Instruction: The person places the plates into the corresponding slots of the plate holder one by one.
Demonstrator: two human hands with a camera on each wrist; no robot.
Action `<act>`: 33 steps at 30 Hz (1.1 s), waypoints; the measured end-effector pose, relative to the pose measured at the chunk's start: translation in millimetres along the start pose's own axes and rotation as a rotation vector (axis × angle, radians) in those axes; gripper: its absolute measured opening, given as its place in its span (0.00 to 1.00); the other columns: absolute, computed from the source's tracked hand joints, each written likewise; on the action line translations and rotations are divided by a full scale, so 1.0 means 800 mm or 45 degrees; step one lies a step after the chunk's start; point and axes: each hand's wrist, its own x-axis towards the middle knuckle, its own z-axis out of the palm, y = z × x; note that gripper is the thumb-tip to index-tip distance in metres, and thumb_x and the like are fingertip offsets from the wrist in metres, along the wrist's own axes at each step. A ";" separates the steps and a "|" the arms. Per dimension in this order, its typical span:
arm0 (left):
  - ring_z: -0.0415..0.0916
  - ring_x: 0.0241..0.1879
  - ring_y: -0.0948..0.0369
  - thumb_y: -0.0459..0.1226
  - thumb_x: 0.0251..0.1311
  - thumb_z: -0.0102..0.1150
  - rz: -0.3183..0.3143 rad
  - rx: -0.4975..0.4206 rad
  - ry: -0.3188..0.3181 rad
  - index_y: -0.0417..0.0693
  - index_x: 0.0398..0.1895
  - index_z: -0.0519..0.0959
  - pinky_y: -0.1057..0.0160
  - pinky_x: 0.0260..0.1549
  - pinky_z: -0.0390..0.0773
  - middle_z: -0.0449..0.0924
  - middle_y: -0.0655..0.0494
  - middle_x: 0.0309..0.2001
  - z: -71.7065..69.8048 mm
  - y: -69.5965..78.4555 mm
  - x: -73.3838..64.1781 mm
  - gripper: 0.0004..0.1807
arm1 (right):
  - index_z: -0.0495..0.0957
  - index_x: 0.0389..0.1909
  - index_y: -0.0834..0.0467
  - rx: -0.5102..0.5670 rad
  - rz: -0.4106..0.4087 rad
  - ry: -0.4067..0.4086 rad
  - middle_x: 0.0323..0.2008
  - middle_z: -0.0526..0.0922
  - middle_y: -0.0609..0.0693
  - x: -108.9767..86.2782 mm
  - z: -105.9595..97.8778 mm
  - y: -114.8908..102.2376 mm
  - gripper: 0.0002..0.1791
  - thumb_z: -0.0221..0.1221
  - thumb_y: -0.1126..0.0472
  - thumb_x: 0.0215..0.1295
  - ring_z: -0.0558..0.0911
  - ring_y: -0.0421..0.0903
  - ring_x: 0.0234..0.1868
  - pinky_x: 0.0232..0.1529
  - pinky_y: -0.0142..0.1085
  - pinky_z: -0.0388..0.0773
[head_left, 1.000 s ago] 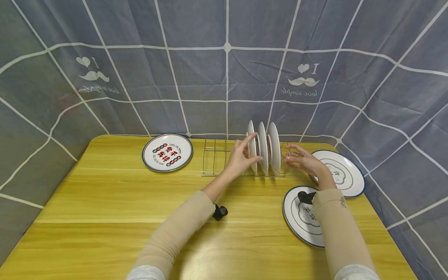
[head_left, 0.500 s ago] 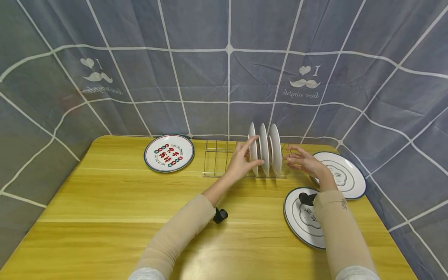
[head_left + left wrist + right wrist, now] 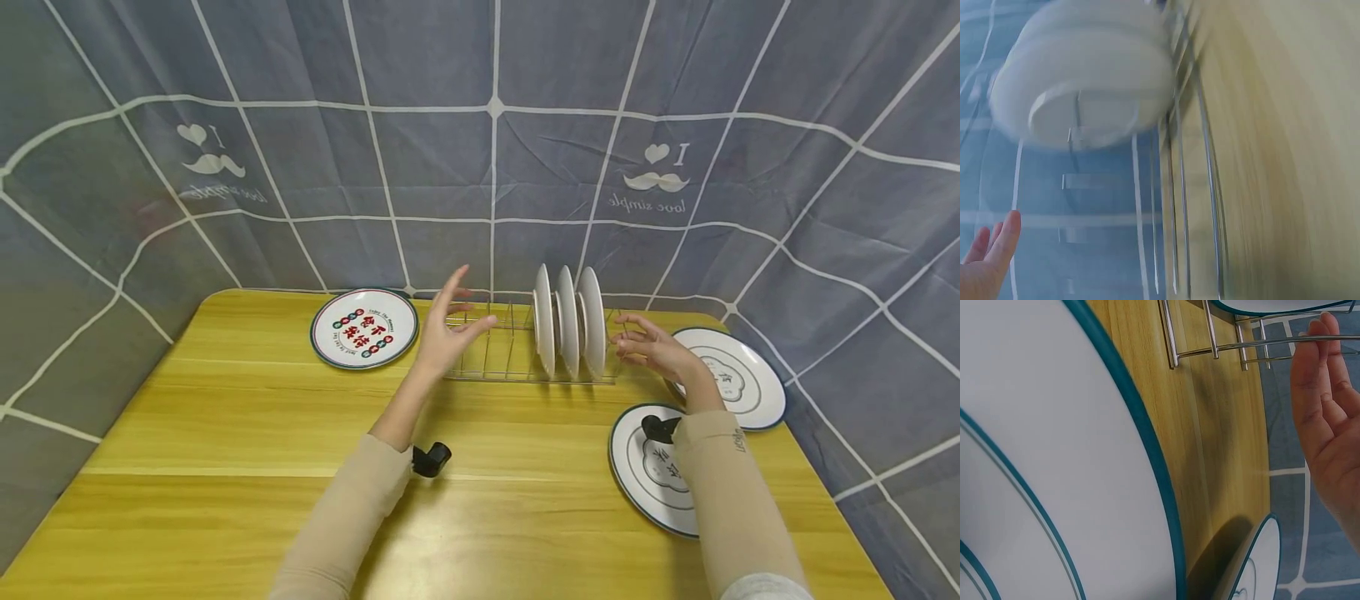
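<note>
Three white plates stand on edge in the right half of a wire dish rack. My left hand is over the rack's left part, apart from the plates, thumb and fingers spread with nothing between them. In the left wrist view its fingers show at the lower left, and a plate's underside is blurred above. My right hand is at the rack's right end. In the right wrist view, its loosely extended fingers touch the end wire; the thumb's contact is hidden.
A plate with red characters lies flat to the rack's left. Two blue-rimmed plates lie at the right, a far one and a near one partly under the right forearm. A grey checked curtain hangs behind the wooden table.
My left hand has let go of the leftmost racked plate and moved left over the rack's bare slots. The right hand has stayed at the rack's end; the plates stand as before.
</note>
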 end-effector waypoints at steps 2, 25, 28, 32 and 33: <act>0.68 0.51 0.42 0.32 0.50 0.65 -0.005 -0.025 0.053 0.53 0.68 0.57 0.57 0.43 0.79 0.64 0.42 0.54 -0.023 -0.002 -0.003 0.42 | 0.54 0.62 0.58 -0.014 0.003 -0.001 0.50 0.70 0.56 0.001 0.000 0.000 0.24 0.48 0.68 0.67 0.73 0.48 0.52 0.55 0.39 0.71; 0.70 0.41 0.66 0.34 0.52 0.64 -0.512 -0.080 0.685 0.69 0.69 0.52 0.79 0.34 0.75 0.60 0.51 0.52 -0.194 -0.080 -0.066 0.44 | 0.52 0.62 0.59 -0.019 0.003 0.001 0.51 0.69 0.58 0.001 0.000 0.000 0.25 0.48 0.69 0.67 0.73 0.49 0.52 0.52 0.35 0.73; 0.65 0.47 0.62 0.37 0.52 0.64 -0.586 -0.005 0.682 0.69 0.70 0.49 0.79 0.36 0.73 0.57 0.48 0.57 -0.199 -0.082 -0.071 0.46 | 0.52 0.63 0.58 -0.028 0.011 0.002 0.52 0.68 0.58 0.000 0.001 -0.001 0.25 0.48 0.68 0.67 0.73 0.49 0.52 0.52 0.35 0.72; 0.66 0.45 0.63 0.37 0.52 0.64 -0.683 -0.013 0.622 0.67 0.72 0.42 0.77 0.39 0.74 0.56 0.46 0.58 -0.200 -0.087 -0.073 0.50 | 0.53 0.62 0.57 -0.027 0.024 0.006 0.52 0.68 0.58 0.000 0.001 -0.002 0.25 0.49 0.67 0.67 0.73 0.48 0.52 0.53 0.35 0.72; 0.68 0.43 0.64 0.36 0.53 0.64 -0.705 -0.043 0.597 0.67 0.72 0.41 0.75 0.40 0.76 0.57 0.46 0.57 -0.200 -0.088 -0.072 0.51 | 0.53 0.62 0.57 -0.026 0.026 0.006 0.52 0.68 0.58 0.000 0.001 -0.003 0.25 0.49 0.67 0.67 0.73 0.48 0.52 0.52 0.35 0.72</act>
